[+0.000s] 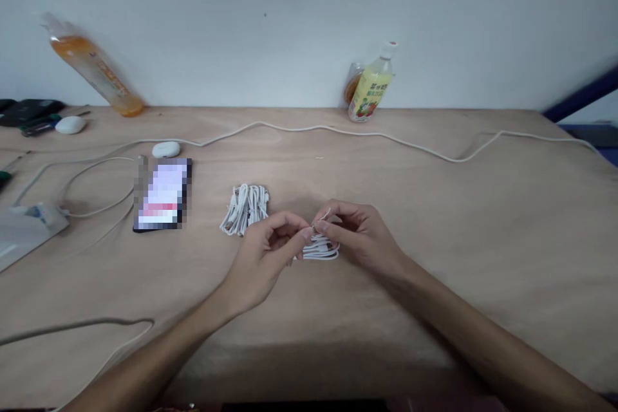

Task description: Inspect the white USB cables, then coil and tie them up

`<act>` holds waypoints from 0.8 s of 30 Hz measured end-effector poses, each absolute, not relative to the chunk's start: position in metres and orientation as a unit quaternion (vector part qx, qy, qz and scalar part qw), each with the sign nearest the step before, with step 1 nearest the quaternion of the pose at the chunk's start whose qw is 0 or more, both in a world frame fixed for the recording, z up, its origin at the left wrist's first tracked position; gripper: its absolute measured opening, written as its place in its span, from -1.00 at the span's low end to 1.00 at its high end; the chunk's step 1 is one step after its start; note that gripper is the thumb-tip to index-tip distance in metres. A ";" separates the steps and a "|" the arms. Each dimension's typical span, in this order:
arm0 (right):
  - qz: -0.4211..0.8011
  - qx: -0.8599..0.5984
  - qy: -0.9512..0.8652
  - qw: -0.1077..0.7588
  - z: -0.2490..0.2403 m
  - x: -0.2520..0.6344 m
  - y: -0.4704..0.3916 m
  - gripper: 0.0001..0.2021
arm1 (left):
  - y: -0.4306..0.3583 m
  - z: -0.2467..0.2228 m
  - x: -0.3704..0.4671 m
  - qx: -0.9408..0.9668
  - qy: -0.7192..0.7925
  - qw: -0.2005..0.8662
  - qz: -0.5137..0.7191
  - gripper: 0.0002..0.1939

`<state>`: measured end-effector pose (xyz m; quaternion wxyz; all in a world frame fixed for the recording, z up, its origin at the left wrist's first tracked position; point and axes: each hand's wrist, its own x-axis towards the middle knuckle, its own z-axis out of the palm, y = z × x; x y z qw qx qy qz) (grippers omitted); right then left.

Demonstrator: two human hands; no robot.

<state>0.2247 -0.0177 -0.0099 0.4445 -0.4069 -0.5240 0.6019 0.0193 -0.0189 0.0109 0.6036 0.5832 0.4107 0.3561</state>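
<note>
Over the middle of the table, my left hand (270, 251) and my right hand (362, 232) meet fingertip to fingertip. Both pinch a thin white twist tie (328, 212), one end of which sticks up above my right thumb. Just under the fingers is a coiled white cable (321, 250), partly hidden by my left hand. How far the tie wraps round the coil is hidden. Left of my hands, several more coiled white cables (246, 206) lie together in a pile on the table.
A phone (164, 193) and a white earbud case (166, 149) lie to the left. A long white cord (299, 129) crosses the table (458, 219). At the wall lean an orange drink bottle (96, 71) and a yellow-labelled bottle (371, 87). A plastic bag (24, 238) lies far left.
</note>
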 end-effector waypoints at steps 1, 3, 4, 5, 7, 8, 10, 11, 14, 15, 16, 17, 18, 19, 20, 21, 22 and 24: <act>0.606 -0.405 -0.520 0.445 -0.010 0.225 -0.018 -0.68 | -0.018 0.012 0.019 0.579 0.405 0.612 0.354 -0.76; 0.610 -0.402 -0.514 0.449 -0.011 0.224 -0.018 -0.69 | -0.018 0.013 0.019 0.576 0.400 0.619 0.354 -0.76; 0.610 -0.401 -0.513 0.452 -0.012 0.224 -0.018 -0.70 | -0.017 0.013 0.018 0.577 0.402 0.617 0.354 -0.76; 0.610 -0.401 -0.512 0.452 -0.013 0.223 -0.018 -0.71 | -0.017 0.013 0.018 0.578 0.406 0.613 0.354 -0.76; 0.602 -0.405 -0.518 0.453 -0.015 0.223 -0.018 -0.73 | -0.018 0.012 0.017 0.587 0.413 0.599 0.355 -0.76; 0.593 -0.409 -0.525 0.452 -0.015 0.223 -0.019 -0.76 | -0.018 0.011 0.017 0.594 0.414 0.590 0.358 -0.77; 0.562 -0.421 -0.548 0.454 -0.014 0.224 -0.020 -0.80 | -0.020 0.008 0.016 0.607 0.408 0.574 0.367 -0.77; 0.542 -0.425 -0.563 0.456 -0.013 0.225 -0.021 -0.79 | -0.021 0.007 0.015 0.612 0.405 0.571 0.369 -0.76; 0.488 -0.425 -0.612 0.455 -0.009 0.227 -0.022 -0.77 | -0.023 0.005 0.015 0.609 0.402 0.582 0.359 -0.76; 0.475 -0.422 -0.627 0.450 -0.008 0.228 -0.022 -0.79 | -0.023 0.005 0.015 0.605 0.402 0.588 0.355 -0.76; 0.464 -0.419 -0.642 0.444 -0.007 0.229 -0.022 -0.81 | -0.023 0.005 0.015 0.603 0.402 0.593 0.352 -0.77; 0.451 -0.415 -0.657 0.438 -0.006 0.230 -0.023 -0.84 | -0.024 0.006 0.015 0.601 0.402 0.594 0.352 -0.77; 0.437 -0.411 -0.673 0.432 -0.005 0.230 -0.023 -0.86 | -0.024 0.006 0.015 0.601 0.403 0.594 0.352 -0.77; 0.422 -0.404 -0.690 0.428 -0.005 0.230 -0.023 -0.89 | -0.023 0.007 0.015 0.602 0.404 0.593 0.351 -0.76; 0.406 -0.397 -0.705 0.425 -0.005 0.230 -0.023 -0.93 | -0.023 0.007 0.015 0.602 0.405 0.592 0.351 -0.75; 0.391 -0.387 -0.719 0.425 -0.005 0.229 -0.023 -0.96 | -0.023 0.008 0.015 0.602 0.405 0.593 0.350 -0.75; 0.377 -0.379 -0.729 0.427 -0.005 0.229 -0.023 -0.97 | -0.023 0.008 0.015 0.602 0.404 0.594 0.348 -0.75; 0.356 -0.368 -0.742 0.433 -0.007 0.229 -0.022 -0.98 | -0.022 0.009 0.015 0.602 0.404 0.597 0.344 -0.74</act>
